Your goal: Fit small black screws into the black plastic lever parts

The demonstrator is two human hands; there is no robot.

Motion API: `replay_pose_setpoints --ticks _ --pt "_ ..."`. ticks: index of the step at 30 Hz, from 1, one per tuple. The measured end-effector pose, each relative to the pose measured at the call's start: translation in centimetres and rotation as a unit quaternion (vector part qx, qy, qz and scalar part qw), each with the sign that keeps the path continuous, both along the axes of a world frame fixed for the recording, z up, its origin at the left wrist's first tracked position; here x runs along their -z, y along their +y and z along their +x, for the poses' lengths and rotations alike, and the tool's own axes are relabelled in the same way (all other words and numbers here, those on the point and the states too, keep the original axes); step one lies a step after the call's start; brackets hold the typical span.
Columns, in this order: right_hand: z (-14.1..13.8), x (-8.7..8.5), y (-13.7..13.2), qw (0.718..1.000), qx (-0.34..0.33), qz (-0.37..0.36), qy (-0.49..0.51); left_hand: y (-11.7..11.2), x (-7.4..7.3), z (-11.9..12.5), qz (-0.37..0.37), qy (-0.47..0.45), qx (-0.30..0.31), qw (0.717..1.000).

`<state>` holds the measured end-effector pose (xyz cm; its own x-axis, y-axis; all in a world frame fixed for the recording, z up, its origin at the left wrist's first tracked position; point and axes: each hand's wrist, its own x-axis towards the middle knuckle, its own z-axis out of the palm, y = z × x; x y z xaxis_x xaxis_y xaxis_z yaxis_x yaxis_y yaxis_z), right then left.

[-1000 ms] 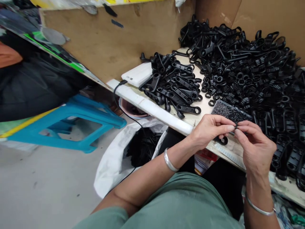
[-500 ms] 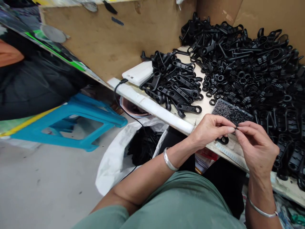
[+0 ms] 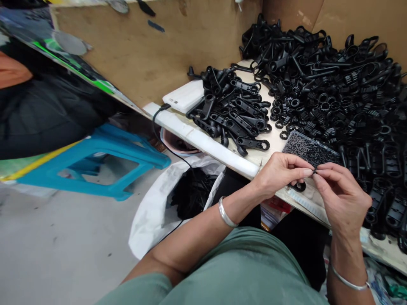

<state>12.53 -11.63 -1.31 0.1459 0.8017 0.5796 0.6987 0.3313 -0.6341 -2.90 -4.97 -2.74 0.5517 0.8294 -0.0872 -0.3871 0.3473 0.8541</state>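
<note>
My left hand [image 3: 281, 173] and my right hand [image 3: 343, 195] meet fingertip to fingertip over the table's front edge. Between their pinched fingers is a tiny dark part [image 3: 314, 171], too small to name and mostly covered by the fingertips. Just behind them sits a clear shallow box [image 3: 310, 148] filled with many tiny dark pieces. A black ring-ended part [image 3: 299, 185] shows partly below my left fingers. Beyond the box lie loose black plastic rings [image 3: 284, 134].
Black plastic arms [image 3: 241, 114] lie heaped beside a white power bank [image 3: 184, 96] with a cable. A larger black heap [image 3: 318, 72] fills the back right against cardboard. Below the edge are a white sack [image 3: 152, 212] and a blue stool [image 3: 95, 165].
Both hands keep the same pinch in nearly the same place, with only a slight shift of the right fingers. The view has moved very slightly.
</note>
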Motion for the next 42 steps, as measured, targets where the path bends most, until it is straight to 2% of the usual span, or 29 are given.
replay_pose_setpoints --ticks 10,14,19,22,26,31,34,39,42 --pt "-0.4 -0.6 -0.2 0.993 0.012 0.035 -0.114 -0.3 -0.3 -0.1 0.018 0.033 -0.020 0.999" --pt "-0.2 -0.2 -0.3 0.997 0.002 0.021 -0.068 -0.5 -0.4 0.0 0.022 0.022 -0.021 0.999" --pt "-0.3 0.5 -0.7 0.999 0.050 -0.018 0.009 -0.7 -0.4 0.3 0.035 0.002 -0.031 0.999" --pt "-0.5 0.4 -0.8 0.999 0.041 -0.025 0.004 -0.8 -0.2 0.4 0.045 -0.002 -0.033 0.998" --pt "-0.5 0.4 -0.8 0.999 0.028 0.006 -0.041 -0.9 -0.3 0.4 0.055 0.021 -0.043 0.997" --pt "0.7 0.7 -0.8 0.997 0.069 -0.041 -0.008 -0.5 -0.6 -0.3 0.088 0.071 -0.091 0.989" --pt "1.4 0.7 -0.9 0.994 0.051 -0.084 -0.055 -0.1 -0.7 -1.1 0.114 0.085 -0.125 0.982" --pt "1.4 0.9 -0.3 0.970 -0.014 -0.120 -0.211 -0.1 -0.2 -1.9 0.132 0.093 -0.138 0.977" --pt "0.9 1.0 0.5 0.947 0.002 -0.146 -0.286 -0.5 0.3 -2.1 0.163 0.132 -0.128 0.969"
